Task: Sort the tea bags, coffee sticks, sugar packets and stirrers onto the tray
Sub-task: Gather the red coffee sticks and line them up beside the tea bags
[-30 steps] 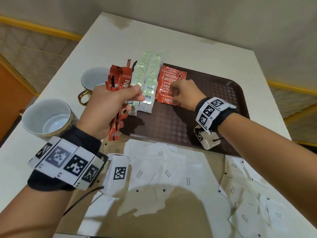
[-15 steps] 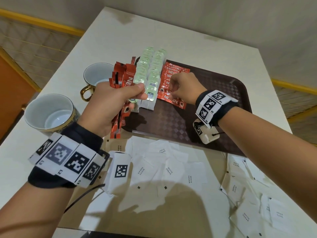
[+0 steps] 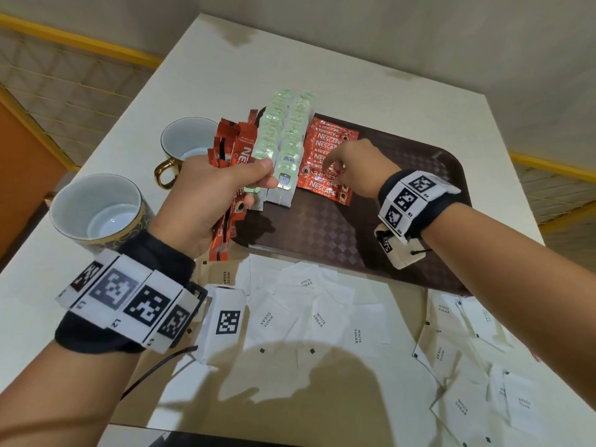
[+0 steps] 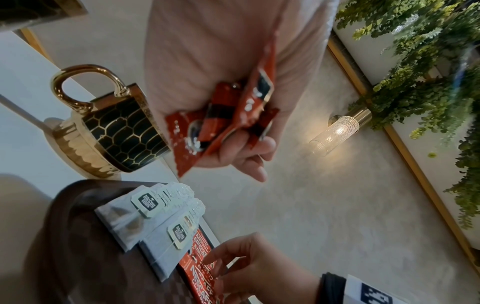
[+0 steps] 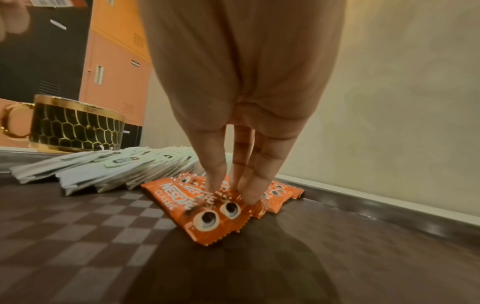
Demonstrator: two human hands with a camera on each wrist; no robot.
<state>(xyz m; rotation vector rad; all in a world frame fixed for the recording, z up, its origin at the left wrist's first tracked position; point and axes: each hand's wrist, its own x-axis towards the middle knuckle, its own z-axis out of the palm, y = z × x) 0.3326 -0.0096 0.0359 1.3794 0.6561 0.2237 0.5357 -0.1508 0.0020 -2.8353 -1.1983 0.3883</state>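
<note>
My left hand (image 3: 248, 185) grips a bundle of red coffee sticks (image 3: 230, 150) upright above the left edge of the brown tray (image 3: 322, 233); the left wrist view shows the fingers (image 4: 249, 154) curled round the bundle (image 4: 226, 115). Several more coffee sticks (image 3: 325, 146) lie side by side on the tray. My right hand (image 5: 233, 185) touches them with straight fingers, tips down on the top sticks (image 5: 197, 207). Left of them lie two rows of pale green tea bags (image 3: 283, 133). White sugar packets (image 3: 309, 317) are scattered on the table in front of the tray.
Two black-and-gold mugs stand left of the tray, one near (image 3: 96, 211) and one farther back (image 3: 187, 140). More sugar packets (image 3: 458, 353) lie at the front right. The tray's right half (image 3: 403, 175) is bare. A wall borders the far table edge.
My right hand has gone from a curled pinch at the coffee sticks on the tray to straight fingers resting on them. The left hand has kept its bundle in about the same place.
</note>
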